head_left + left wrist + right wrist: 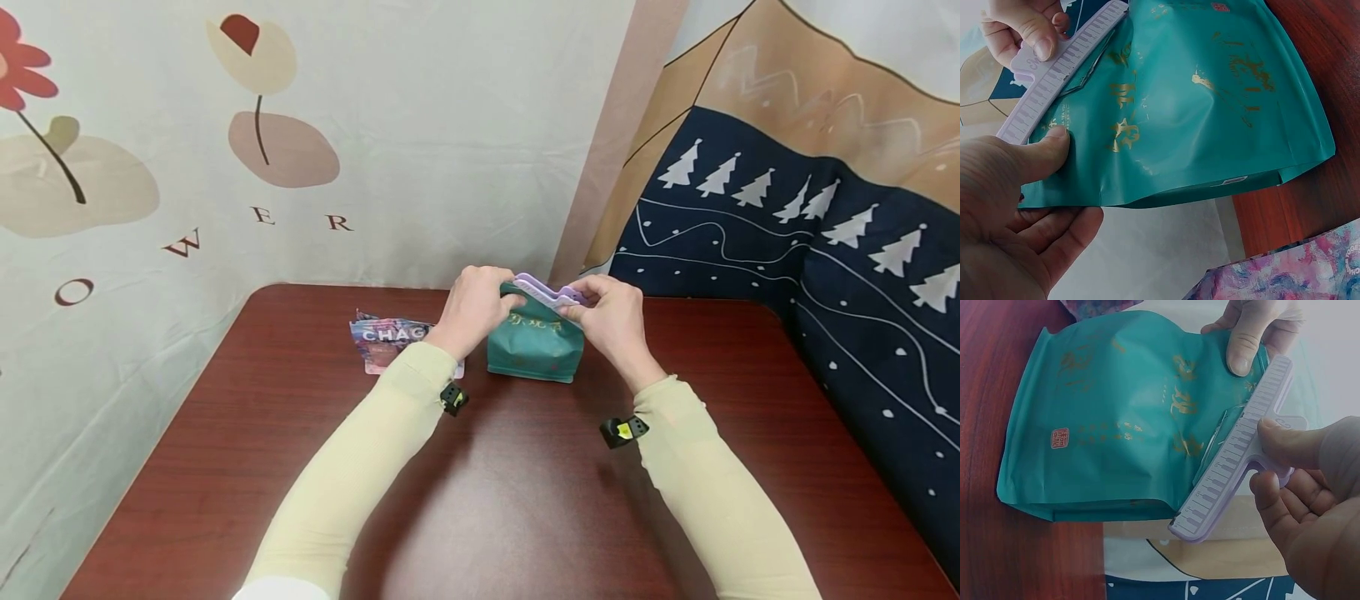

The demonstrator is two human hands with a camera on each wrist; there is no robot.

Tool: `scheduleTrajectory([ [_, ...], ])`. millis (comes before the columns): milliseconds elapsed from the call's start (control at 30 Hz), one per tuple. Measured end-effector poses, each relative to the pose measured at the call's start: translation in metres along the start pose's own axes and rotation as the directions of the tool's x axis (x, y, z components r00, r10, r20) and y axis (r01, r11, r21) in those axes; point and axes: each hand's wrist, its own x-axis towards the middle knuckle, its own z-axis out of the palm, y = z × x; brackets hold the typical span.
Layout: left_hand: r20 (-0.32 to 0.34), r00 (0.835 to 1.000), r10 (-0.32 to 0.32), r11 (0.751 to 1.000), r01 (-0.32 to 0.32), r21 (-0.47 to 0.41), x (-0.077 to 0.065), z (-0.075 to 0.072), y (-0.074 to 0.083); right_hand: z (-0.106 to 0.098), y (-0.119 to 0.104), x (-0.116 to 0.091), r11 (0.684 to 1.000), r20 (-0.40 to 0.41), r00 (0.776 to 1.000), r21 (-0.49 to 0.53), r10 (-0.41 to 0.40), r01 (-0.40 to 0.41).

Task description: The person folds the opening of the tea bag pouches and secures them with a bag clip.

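A green pouch with gold lettering (534,350) stands upright on the table. My left hand (476,304) pinches its top corner, thumb on the front and fingers behind, as the left wrist view shows. A lilac bag clip (1235,450) with ruler-like markings lies slanted along the pouch's top edge. My right hand (615,325) holds the clip by its handle tabs, between thumb (1288,440) and curled fingers. In the right wrist view, the clip's upper end comes close to my left thumb. A creased fold of the pouch shows right beside the clip.
Left of the green pouch stands a smaller pink and blue bag (382,337), partly behind my left wrist. The dark red-brown table (517,492) ends at a printed cloth backdrop (450,150); a navy cloth (862,275) hangs on the right.
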Motion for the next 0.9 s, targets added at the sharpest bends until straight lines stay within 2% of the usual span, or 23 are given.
scheduleTrajectory([
  [400, -0.006, 0.999, 0.033, 0.999, -0.033, 0.011, 0.0004, 0.0033, -0.0013, -0.0003, 0.002, 0.0007, 1.0, 0.009, 1.0, 0.003, 0.001, -0.001],
  [900, 0.06, 0.998, -0.007, 0.998, 0.011, -0.067, -0.0088, -0.0034, 0.0013, -0.0027, 0.001, -0.0018, 1.0, 0.039, 0.999, 0.012, 0.001, -0.001],
])
